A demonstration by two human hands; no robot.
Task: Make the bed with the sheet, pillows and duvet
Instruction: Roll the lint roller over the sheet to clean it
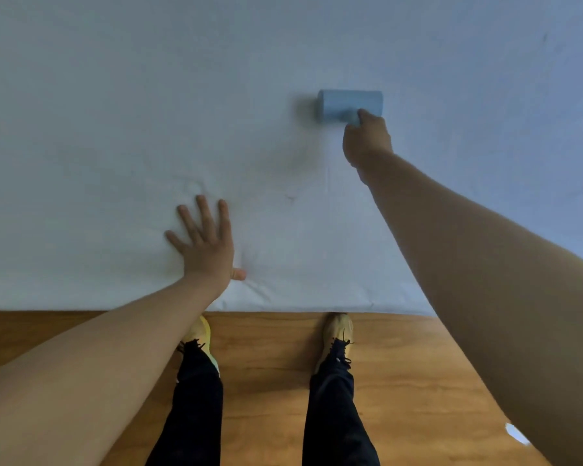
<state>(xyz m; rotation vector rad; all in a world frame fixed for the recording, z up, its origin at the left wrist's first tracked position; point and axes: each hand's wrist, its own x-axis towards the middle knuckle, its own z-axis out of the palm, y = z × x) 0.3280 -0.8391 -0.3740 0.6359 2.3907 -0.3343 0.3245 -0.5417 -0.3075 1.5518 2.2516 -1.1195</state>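
Across the bed the sheet [122, 95] lies smooth; your left hand [206, 243] presses flat at 7 o'clock, your right hand [366, 139] grips a blue roller [345, 102] at 1 o'clock, pillows and duvet unseen.

Single view, head-worn, wide-angle. We look steeply down from standing height at the bed's near edge, facing across the sheet [115, 95], which fills the upper two thirds. Below the edge we see the wooden floor [266, 381] and our own shoes [337, 334] close under the camera. Straight lines bow toward the corners.
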